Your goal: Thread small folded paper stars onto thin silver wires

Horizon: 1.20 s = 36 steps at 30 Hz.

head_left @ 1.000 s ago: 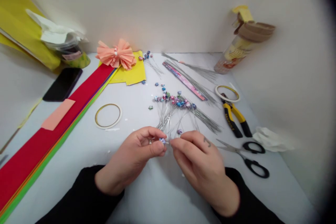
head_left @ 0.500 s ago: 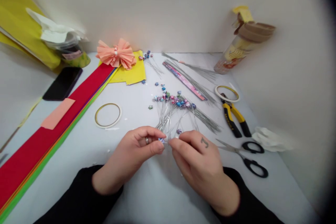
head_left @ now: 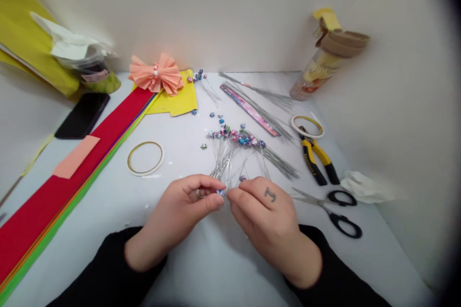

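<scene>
The left hand (head_left: 183, 206) is pinching a small, pale blue, folded-paper star (head_left: 220, 193) between its thumb and forefinger, so the star is sitting right at that hand's tips, raised over the white desk (head_left: 201, 268). The star is lying directly leftward of the right hand's fingertips, just beside them, with only a narrow gap showing, and the line from one hand's tips to the other's is running crosswise, left to right. The star itself is looking compact, with no clear long axis. The right hand (head_left: 264, 216) is narrowing to a tight pinch, thumb and fingers drawn together and pointing leftward at the star; whether anything slender is resting between those tips I cannot tell, as it is too fine and partly hidden. Of the two, the left hand is the nearer, since it is touching the star, while the right is facing it from close by. Just beyond the right hand's knuckles, a single purple folded-paper star (head_left: 242, 178) is showing. Farther out from both hands, a cluster of multicoloured folded-paper stars (head_left: 236, 136) is lying with its heads away, and its thin silvery wire stems (head_left: 224, 158) are running back toward the left fingertips. Beyond the right hand, a bundle of straight grey wires (head_left: 283, 165) is slanting nearer as it runs rightward, and to that hand's right, black-handled metal scissors (head_left: 323, 205) are lying with their blades pointing toward it.
</scene>
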Tool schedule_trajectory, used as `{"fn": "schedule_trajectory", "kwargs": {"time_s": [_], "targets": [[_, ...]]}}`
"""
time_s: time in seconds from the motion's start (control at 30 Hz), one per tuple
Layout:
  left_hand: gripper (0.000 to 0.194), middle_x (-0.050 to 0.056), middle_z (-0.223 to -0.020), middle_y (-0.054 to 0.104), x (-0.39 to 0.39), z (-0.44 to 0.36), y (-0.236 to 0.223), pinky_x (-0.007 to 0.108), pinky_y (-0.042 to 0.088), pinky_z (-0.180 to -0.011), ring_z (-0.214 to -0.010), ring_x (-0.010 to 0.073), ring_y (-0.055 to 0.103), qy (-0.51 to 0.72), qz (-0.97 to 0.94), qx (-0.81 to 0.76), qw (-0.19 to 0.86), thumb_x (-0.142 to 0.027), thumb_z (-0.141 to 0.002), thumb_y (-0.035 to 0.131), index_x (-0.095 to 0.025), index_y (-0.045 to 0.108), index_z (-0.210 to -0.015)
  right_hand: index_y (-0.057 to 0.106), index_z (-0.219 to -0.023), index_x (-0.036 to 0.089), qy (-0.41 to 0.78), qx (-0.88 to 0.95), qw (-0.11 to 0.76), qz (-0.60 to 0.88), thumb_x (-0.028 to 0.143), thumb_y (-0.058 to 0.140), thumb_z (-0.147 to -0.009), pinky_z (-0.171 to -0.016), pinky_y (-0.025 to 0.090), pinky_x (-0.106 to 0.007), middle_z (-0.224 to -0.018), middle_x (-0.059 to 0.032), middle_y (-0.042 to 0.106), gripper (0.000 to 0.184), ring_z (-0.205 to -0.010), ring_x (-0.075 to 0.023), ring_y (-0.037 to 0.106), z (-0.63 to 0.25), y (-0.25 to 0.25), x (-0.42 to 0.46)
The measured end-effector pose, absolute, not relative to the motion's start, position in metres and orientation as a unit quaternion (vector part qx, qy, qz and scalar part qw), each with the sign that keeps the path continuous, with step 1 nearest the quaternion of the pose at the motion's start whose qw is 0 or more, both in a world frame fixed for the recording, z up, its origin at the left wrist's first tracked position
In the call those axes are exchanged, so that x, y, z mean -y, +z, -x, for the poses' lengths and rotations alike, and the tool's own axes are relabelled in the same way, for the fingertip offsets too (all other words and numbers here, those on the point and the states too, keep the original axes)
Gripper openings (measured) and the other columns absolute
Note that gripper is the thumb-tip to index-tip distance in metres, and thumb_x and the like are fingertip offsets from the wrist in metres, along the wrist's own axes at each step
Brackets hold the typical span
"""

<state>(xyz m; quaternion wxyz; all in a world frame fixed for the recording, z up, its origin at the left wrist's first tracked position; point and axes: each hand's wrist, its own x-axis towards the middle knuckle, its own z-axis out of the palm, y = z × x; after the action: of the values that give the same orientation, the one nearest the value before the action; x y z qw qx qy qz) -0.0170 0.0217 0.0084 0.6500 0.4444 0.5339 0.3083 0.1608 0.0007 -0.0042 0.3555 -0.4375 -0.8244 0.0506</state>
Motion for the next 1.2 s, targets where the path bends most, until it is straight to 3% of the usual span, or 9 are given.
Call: {"fn": "schedule_trajectory", "kwargs": {"time_s": [0.13,0.27,0.63,0.83,0.93,1.03,1.1,1.2], "targets": [[0.014,-0.003,-0.063,0.067,-0.021,0.016,0.009,0.018,0.048,-0.06,-0.06,0.0086,0.059,0.301,-0.423,-0.539,0.663,-0.023,-0.07,0.074,-0.019,0.074,-0.083,0.065,-0.09,0.016,0.026,0.833,0.354,0.425,0.016,0.057,-0.09,-0.06,0.041,-0.032,-0.074,-0.0058,0.065,0.008,-0.064,-0.0177,0.052,-0.161,-0.007,0.0],[0.011,0.0,-0.07,0.073,-0.02,0.014,0.011,0.02,0.052,-0.063,-0.066,0.0114,0.065,0.337,-0.45,-0.535,0.631,-0.017,-0.067,0.076,-0.019,0.076,-0.078,0.065,-0.085,0.016,0.048,0.817,0.373,0.437,0.011,0.057,-0.087,-0.063,0.044,-0.03,-0.072,-0.005,0.065,0.009,-0.066,-0.0174,0.057,-0.16,-0.005,0.0],[0.026,0.002,-0.084,0.077,-0.015,0.019,0.007,0.023,0.057,-0.07,-0.075,0.0149,0.072,0.423,-0.714,-0.422,0.366,-0.006,-0.074,0.07,-0.027,0.077,-0.087,0.061,-0.071,0.018,0.294,0.712,0.418,0.481,0.008,0.054,-0.08,-0.056,0.042,-0.022,-0.063,0.0023,0.056,0.016,-0.06,-0.0111,0.054,-0.155,0.003,-0.003],[0.037,0.001,-0.09,0.078,-0.016,0.021,0.005,0.024,0.057,-0.078,-0.082,0.0147,0.072,0.433,-0.784,-0.352,0.271,0.0,-0.075,0.064,-0.03,0.075,-0.094,0.06,-0.064,0.018,0.391,0.651,0.396,0.515,0.008,0.055,-0.075,-0.051,0.04,-0.02,-0.059,0.0034,0.056,0.016,-0.055,-0.01,0.052,-0.154,0.004,-0.006],[0.037,0.001,-0.096,0.078,-0.017,0.023,0.003,0.023,0.057,-0.08,-0.085,0.0143,0.072,0.409,-0.778,-0.377,0.29,-0.003,-0.076,0.066,-0.029,0.074,-0.099,0.06,-0.064,0.018,0.381,0.653,0.403,0.516,0.008,0.056,-0.076,-0.051,0.04,-0.02,-0.059,0.0034,0.056,0.016,-0.055,-0.01,0.052,-0.156,0.004,-0.006],[0.04,0.004,-0.105,0.075,-0.018,0.023,0.003,0.025,0.058,-0.079,-0.087,0.0175,0.072,0.385,-0.704,-0.453,0.39,-0.017,-0.072,0.075,-0.026,0.069,-0.111,0.061,-0.069,0.019,0.292,0.693,0.427,0.503,0.01,0.056,-0.08,-0.056,0.043,-0.023,-0.064,0.002,0.058,0.015,-0.059,-0.0115,0.054,-0.157,0.003,-0.004],[0.035,0.007,-0.099,0.076,-0.018,0.022,0.006,0.025,0.06,-0.072,-0.081,0.0181,0.073,0.366,-0.643,-0.494,0.457,-0.026,-0.075,0.073,-0.02,0.07,-0.109,0.063,-0.076,0.019,0.219,0.731,0.425,0.487,0.011,0.054,-0.084,-0.062,0.046,-0.025,-0.07,-0.0006,0.061,0.014,-0.066,-0.0135,0.057,-0.158,0.001,-0.002],[0.017,0.005,-0.078,0.077,-0.02,0.019,0.012,0.022,0.058,-0.06,-0.065,0.0156,0.071,0.318,-0.618,-0.539,0.476,-0.028,-0.079,0.067,-0.018,0.074,-0.09,0.066,-0.082,0.018,0.14,0.776,0.397,0.47,0.014,0.052,-0.089,-0.067,0.047,-0.028,-0.076,-0.0038,0.064,0.015,-0.071,-0.0158,0.059,-0.159,-0.003,-0.001]]}}
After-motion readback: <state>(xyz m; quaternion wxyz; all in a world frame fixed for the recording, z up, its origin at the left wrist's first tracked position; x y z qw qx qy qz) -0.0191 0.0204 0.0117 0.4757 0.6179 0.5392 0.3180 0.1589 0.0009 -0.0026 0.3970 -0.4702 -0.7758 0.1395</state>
